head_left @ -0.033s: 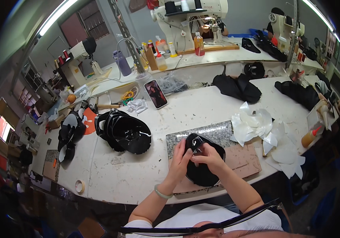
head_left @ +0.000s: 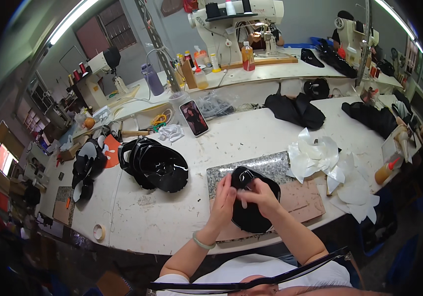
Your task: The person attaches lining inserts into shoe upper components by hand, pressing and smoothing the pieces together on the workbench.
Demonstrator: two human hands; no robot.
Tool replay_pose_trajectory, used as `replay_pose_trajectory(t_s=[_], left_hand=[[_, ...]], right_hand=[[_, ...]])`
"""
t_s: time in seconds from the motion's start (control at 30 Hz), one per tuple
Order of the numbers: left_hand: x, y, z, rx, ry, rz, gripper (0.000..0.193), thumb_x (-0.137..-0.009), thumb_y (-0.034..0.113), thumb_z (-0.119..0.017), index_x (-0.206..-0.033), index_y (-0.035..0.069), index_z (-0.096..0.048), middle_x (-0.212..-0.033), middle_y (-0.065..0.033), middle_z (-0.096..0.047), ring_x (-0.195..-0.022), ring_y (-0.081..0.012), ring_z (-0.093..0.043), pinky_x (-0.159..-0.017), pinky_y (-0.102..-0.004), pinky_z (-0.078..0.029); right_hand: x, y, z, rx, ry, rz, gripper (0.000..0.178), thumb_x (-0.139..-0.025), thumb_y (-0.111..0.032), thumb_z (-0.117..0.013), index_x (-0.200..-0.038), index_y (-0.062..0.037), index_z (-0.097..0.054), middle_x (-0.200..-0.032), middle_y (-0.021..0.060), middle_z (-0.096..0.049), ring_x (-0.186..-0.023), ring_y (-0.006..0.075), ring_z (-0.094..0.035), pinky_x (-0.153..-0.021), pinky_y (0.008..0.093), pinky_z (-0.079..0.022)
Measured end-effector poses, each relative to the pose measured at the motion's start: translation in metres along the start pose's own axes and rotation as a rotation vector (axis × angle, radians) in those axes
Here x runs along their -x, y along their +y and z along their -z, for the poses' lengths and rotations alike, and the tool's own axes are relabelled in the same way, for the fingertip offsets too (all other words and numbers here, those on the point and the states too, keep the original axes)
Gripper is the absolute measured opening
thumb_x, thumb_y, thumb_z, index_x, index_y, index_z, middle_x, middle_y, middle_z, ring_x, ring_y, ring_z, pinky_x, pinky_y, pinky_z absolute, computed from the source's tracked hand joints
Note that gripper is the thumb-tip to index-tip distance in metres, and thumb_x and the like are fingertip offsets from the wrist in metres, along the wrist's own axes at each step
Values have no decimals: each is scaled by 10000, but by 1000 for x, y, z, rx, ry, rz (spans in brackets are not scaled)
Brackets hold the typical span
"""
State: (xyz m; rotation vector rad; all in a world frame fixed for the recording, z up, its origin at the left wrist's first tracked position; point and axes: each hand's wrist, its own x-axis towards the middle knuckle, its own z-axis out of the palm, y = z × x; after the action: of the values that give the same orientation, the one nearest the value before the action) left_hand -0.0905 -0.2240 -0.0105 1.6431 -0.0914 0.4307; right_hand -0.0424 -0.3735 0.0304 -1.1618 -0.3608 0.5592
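Note:
A black shoe upper (head_left: 252,217) with a glossy patch at its far end lies over a speckled stone slab (head_left: 270,163) and a pinkish-brown board (head_left: 304,198). My left hand (head_left: 222,203) is along the upper's left edge, fingers closed on it near the glossy part. From the right, my right hand (head_left: 262,196) pinches the same area with thumb and bent fingers. Between the two hands the fingertips partly hide the material. A pale bracelet circles my left wrist.
Nested glossy black uppers (head_left: 154,165) stand to the left. White cut pieces (head_left: 315,155) are heaped on the right, near a glue bottle (head_left: 388,170). A phone (head_left: 193,118) leans at the back. A tape roll (head_left: 99,232) sits by the front edge. Behind is a sewing machine (head_left: 241,37).
My fingers have shifted slightly at the glossy end of the upper, and the right thumb has moved a little. Everything else stays in place.

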Motion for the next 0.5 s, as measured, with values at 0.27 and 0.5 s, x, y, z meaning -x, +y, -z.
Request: replay_pose_trajectory(t_s=[0.27, 0.5], left_hand=[[-11, 98, 6, 524, -90, -50, 348, -891, 63, -631, -1209, -28, -522, -1102, -86, -605, -1005, -132, -568, -884, -265, -441], [-20, 82, 23, -134, -184, -129, 172, -792, 2, -708, -935, -3, -612, -855, -70, -619, -740, -124, -559, -668, -257, -452]], right_hand=[[5, -86, -3, -65, -284, 99, 254, -877, -126, -665, -1080, 20, -622, -958, 55, -656, -826, 92, -601, -743, 227, -474], [1, -31, 18, -486, -196, 79, 232, -884, -96, -647, -1077, 23, -597, -1029, 74, -646, -949, 134, -595, -870, 277, -454]])
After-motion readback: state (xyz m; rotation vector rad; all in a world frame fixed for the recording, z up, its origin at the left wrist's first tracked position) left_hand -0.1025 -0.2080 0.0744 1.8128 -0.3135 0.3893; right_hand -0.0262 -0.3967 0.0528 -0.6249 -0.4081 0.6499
